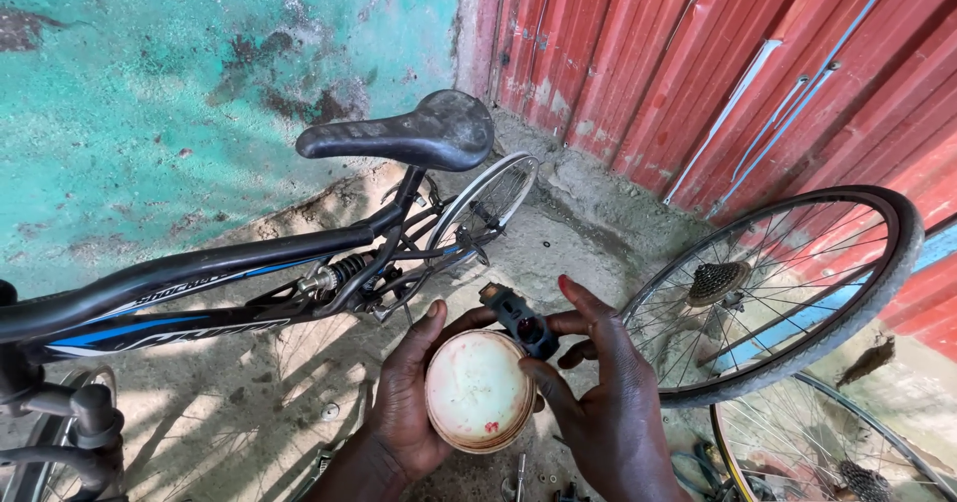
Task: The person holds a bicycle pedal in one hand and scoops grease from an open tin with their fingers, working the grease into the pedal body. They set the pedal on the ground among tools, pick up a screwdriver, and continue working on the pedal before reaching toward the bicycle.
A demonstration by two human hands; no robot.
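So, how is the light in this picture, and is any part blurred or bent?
Head view: hard sunlight, with spoke shadows on the ground; the pale grease in the round tin held by the left hand looks washed out; the right hand with the pedal is sharp; the wheel bows slightly near the edge.

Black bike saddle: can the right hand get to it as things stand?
Probably not at once: the right hand grips a black bicycle pedal over the round tub. The black bike saddle itself sits uncovered.
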